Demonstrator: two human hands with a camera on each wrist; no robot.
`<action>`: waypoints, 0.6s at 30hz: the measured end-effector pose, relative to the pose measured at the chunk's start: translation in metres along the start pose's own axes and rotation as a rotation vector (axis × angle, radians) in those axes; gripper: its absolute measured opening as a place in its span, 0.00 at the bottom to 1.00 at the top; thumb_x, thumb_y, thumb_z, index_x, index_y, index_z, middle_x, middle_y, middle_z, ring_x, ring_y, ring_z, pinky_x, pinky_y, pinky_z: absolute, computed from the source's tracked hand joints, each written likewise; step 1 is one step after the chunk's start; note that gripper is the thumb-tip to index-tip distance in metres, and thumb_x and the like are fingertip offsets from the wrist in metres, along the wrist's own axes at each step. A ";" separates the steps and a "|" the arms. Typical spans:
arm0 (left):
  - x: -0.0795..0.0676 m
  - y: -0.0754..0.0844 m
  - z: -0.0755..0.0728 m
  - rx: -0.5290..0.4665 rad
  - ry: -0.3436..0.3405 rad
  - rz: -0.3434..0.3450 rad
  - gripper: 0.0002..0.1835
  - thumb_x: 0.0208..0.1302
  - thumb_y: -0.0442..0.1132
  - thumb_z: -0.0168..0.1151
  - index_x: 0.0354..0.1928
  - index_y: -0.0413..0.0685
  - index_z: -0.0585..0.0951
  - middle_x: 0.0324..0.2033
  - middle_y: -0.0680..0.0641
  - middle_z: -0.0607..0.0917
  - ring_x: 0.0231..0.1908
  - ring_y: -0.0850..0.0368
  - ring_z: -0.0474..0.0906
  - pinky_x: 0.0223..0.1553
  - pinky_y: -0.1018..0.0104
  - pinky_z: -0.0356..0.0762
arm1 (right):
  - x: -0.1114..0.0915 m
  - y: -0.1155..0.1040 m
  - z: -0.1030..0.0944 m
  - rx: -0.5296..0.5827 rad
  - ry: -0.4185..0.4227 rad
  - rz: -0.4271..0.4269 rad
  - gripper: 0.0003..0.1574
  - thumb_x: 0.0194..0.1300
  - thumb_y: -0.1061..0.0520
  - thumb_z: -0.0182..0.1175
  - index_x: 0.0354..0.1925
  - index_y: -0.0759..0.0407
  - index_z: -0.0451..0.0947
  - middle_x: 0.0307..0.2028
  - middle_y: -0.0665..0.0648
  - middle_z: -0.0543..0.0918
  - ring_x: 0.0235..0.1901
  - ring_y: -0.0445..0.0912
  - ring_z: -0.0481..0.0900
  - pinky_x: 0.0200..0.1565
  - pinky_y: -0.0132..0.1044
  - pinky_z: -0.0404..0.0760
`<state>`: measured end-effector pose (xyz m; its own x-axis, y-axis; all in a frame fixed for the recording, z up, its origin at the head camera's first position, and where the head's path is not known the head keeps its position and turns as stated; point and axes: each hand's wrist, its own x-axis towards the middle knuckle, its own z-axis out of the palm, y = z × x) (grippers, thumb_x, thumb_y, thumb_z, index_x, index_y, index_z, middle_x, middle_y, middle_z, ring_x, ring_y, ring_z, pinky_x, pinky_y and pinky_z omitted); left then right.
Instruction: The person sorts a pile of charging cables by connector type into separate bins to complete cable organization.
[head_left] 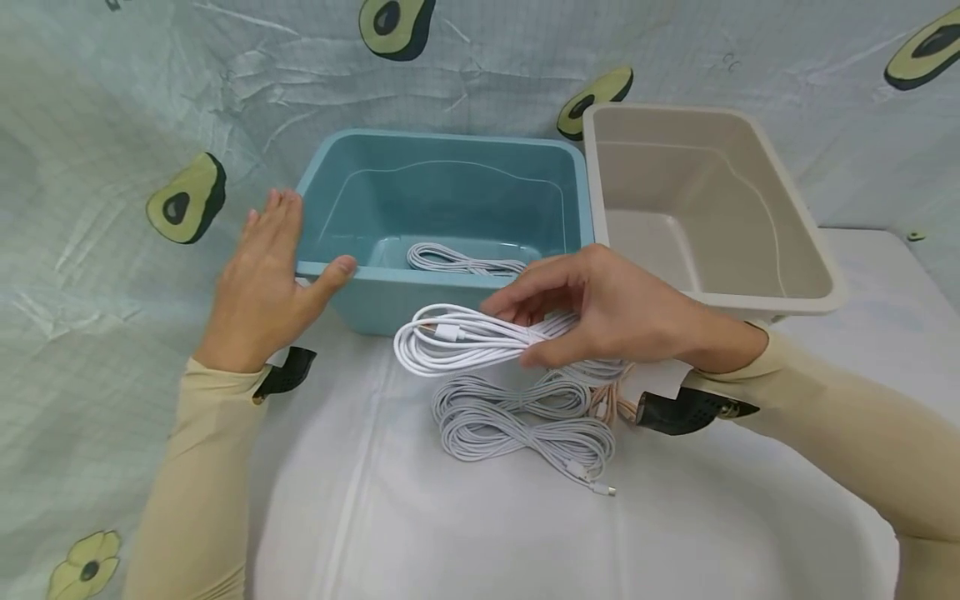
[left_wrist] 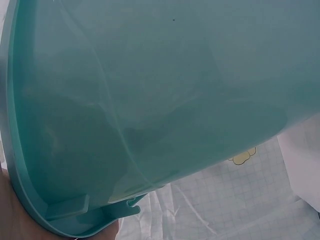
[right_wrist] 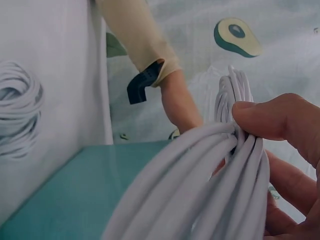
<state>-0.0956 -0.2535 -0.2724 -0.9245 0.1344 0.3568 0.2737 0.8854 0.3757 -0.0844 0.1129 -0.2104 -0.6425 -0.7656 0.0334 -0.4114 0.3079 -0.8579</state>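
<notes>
Avocado-printed sheeting point(head_left: 510, 50) backs a white tabletop point(head_left: 315, 517), where a teal plastic bin point(head_left: 420, 296) stands just left of a beige bin point(head_left: 720, 217). From the right, a tan-sleeved forearm reaches inward; the right hand point(head_left: 615, 308) pinches a white cable coil point(head_left: 450, 342) around its middle, thumb on the near side, holding it before the teal bin's front wall. At the bin's left end lies the left hand point(head_left: 258, 275), gripping nothing, fingers straight and thumb stretched over the near rim. Another white coil point(head_left: 457, 260) rests inside, partly covered by the front rim. More white coils point(head_left: 517, 425) overlap on the table; an orange cable point(head_left: 618, 408) among them is largely hidden. The left wrist view shows only slivers of hand; the right one crops the gripped loops below.
</notes>
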 end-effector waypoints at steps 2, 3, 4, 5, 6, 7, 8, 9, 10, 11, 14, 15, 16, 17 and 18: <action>0.000 0.000 0.000 0.002 0.003 0.002 0.55 0.71 0.71 0.53 0.81 0.35 0.52 0.80 0.32 0.57 0.83 0.40 0.49 0.86 0.50 0.40 | 0.001 -0.004 -0.004 -0.017 0.009 -0.003 0.33 0.52 0.66 0.79 0.58 0.56 0.86 0.53 0.52 0.89 0.47 0.45 0.87 0.54 0.33 0.88; 0.000 0.001 0.000 0.003 0.004 0.003 0.55 0.70 0.71 0.53 0.81 0.35 0.52 0.80 0.32 0.57 0.83 0.40 0.49 0.86 0.50 0.40 | 0.002 -0.006 -0.006 -0.028 0.014 -0.004 0.33 0.53 0.66 0.79 0.58 0.56 0.86 0.53 0.53 0.88 0.47 0.45 0.86 0.54 0.33 0.88; 0.000 0.001 0.000 0.003 0.005 0.003 0.55 0.70 0.71 0.53 0.81 0.35 0.52 0.80 0.32 0.57 0.83 0.40 0.49 0.86 0.50 0.40 | 0.003 -0.008 -0.009 -0.040 0.020 -0.003 0.34 0.52 0.66 0.79 0.59 0.57 0.86 0.53 0.53 0.88 0.47 0.45 0.87 0.54 0.33 0.88; 0.000 0.000 0.000 0.004 0.006 0.004 0.55 0.70 0.72 0.52 0.81 0.35 0.52 0.80 0.32 0.57 0.83 0.39 0.49 0.86 0.49 0.40 | 0.004 -0.010 -0.011 -0.049 0.025 -0.008 0.34 0.53 0.66 0.78 0.59 0.57 0.85 0.52 0.53 0.88 0.47 0.45 0.86 0.54 0.32 0.88; 0.000 0.000 0.000 0.003 0.006 0.005 0.55 0.70 0.72 0.52 0.81 0.35 0.52 0.80 0.32 0.57 0.83 0.39 0.49 0.86 0.49 0.40 | 0.006 -0.012 -0.013 -0.056 0.029 -0.015 0.33 0.53 0.66 0.78 0.59 0.58 0.85 0.51 0.54 0.88 0.47 0.45 0.86 0.54 0.32 0.88; 0.000 0.000 0.000 0.002 0.005 0.004 0.55 0.70 0.72 0.52 0.81 0.35 0.52 0.80 0.32 0.57 0.83 0.39 0.49 0.86 0.49 0.40 | 0.007 -0.014 -0.015 -0.065 0.034 -0.022 0.33 0.54 0.66 0.78 0.59 0.59 0.85 0.51 0.55 0.88 0.47 0.45 0.86 0.54 0.32 0.88; 0.000 0.000 0.000 0.000 0.005 0.005 0.55 0.70 0.72 0.52 0.81 0.35 0.52 0.80 0.32 0.57 0.83 0.39 0.49 0.86 0.49 0.40 | 0.009 -0.015 -0.017 -0.077 0.039 -0.031 0.33 0.54 0.67 0.77 0.60 0.59 0.85 0.50 0.55 0.88 0.47 0.45 0.86 0.54 0.32 0.88; 0.000 0.000 0.000 -0.002 0.005 0.006 0.55 0.70 0.72 0.52 0.81 0.35 0.52 0.80 0.32 0.57 0.83 0.39 0.49 0.86 0.49 0.40 | 0.010 -0.017 -0.019 -0.082 0.040 -0.042 0.33 0.55 0.67 0.77 0.60 0.60 0.84 0.50 0.56 0.88 0.47 0.46 0.86 0.54 0.33 0.88; 0.000 0.000 0.000 -0.006 0.005 0.006 0.55 0.70 0.72 0.52 0.81 0.35 0.52 0.80 0.32 0.57 0.83 0.39 0.49 0.86 0.49 0.40 | 0.012 -0.018 -0.020 -0.090 0.043 -0.050 0.33 0.55 0.66 0.77 0.60 0.60 0.84 0.49 0.56 0.88 0.47 0.45 0.86 0.55 0.33 0.88; 0.000 0.000 0.000 -0.008 0.005 0.005 0.55 0.70 0.72 0.52 0.81 0.35 0.52 0.80 0.32 0.57 0.83 0.39 0.49 0.86 0.49 0.40 | 0.013 -0.020 -0.022 -0.090 0.044 -0.058 0.32 0.55 0.66 0.77 0.60 0.59 0.84 0.50 0.57 0.88 0.47 0.45 0.86 0.55 0.33 0.88; 0.000 0.000 0.000 -0.009 0.005 0.006 0.55 0.70 0.73 0.52 0.81 0.35 0.53 0.80 0.32 0.57 0.83 0.39 0.49 0.86 0.49 0.40 | 0.017 -0.025 -0.027 -0.105 0.051 -0.065 0.32 0.56 0.65 0.77 0.60 0.59 0.84 0.50 0.57 0.88 0.48 0.46 0.86 0.55 0.32 0.88; 0.000 0.000 0.000 -0.010 0.004 0.006 0.55 0.70 0.73 0.52 0.81 0.35 0.53 0.80 0.32 0.57 0.83 0.39 0.49 0.86 0.49 0.40 | 0.019 -0.027 -0.028 -0.104 0.053 -0.064 0.32 0.56 0.65 0.77 0.60 0.59 0.84 0.51 0.57 0.88 0.48 0.46 0.86 0.55 0.32 0.88; 0.000 0.000 0.000 -0.008 0.002 0.005 0.55 0.70 0.73 0.51 0.81 0.35 0.53 0.80 0.32 0.57 0.83 0.40 0.49 0.86 0.49 0.40 | 0.020 -0.028 -0.030 -0.104 0.056 -0.061 0.32 0.56 0.65 0.77 0.60 0.58 0.85 0.51 0.57 0.88 0.48 0.47 0.86 0.55 0.31 0.88; 0.000 0.000 0.000 -0.005 0.002 0.005 0.55 0.70 0.73 0.51 0.81 0.35 0.53 0.80 0.32 0.57 0.83 0.39 0.49 0.86 0.49 0.40 | 0.021 -0.029 -0.031 -0.104 0.059 -0.060 0.32 0.56 0.66 0.77 0.60 0.58 0.85 0.51 0.57 0.88 0.48 0.47 0.86 0.55 0.31 0.88; 0.000 0.000 0.000 -0.003 0.000 0.005 0.55 0.70 0.73 0.51 0.81 0.36 0.52 0.80 0.32 0.57 0.83 0.39 0.49 0.86 0.49 0.40 | 0.023 -0.030 -0.032 -0.114 0.063 -0.060 0.32 0.56 0.66 0.77 0.60 0.59 0.84 0.51 0.58 0.88 0.48 0.47 0.86 0.55 0.31 0.88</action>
<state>-0.0959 -0.2535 -0.2727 -0.9230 0.1385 0.3589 0.2790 0.8833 0.3768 -0.1080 0.1041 -0.1672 -0.6523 -0.7487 0.1180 -0.5187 0.3274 -0.7898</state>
